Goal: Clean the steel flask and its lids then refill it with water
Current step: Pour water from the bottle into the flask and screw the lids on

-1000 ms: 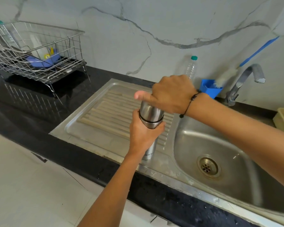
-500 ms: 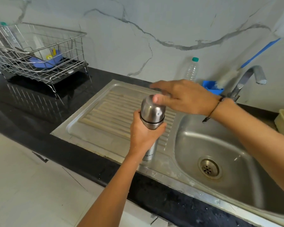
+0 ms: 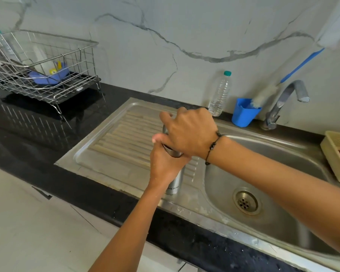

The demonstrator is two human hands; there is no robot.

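The steel flask stands upright on the sink's ribbed drainboard, near its front edge. My left hand is wrapped around the flask's body. My right hand covers the steel lid on top and grips it; only a sliver of the lid shows between the two hands. The flask's lower part, with dark lettering, is visible below my left hand.
The sink basin with its drain lies to the right, the tap behind it. A blue cup holding a bottle brush and a plastic water bottle stand at the wall. A wire dish rack sits far left, a cream basket far right.
My right hand opened and drew back from the lid half a second ago, and now it has closed over the lid again. My left hand and the flask have stayed in place.
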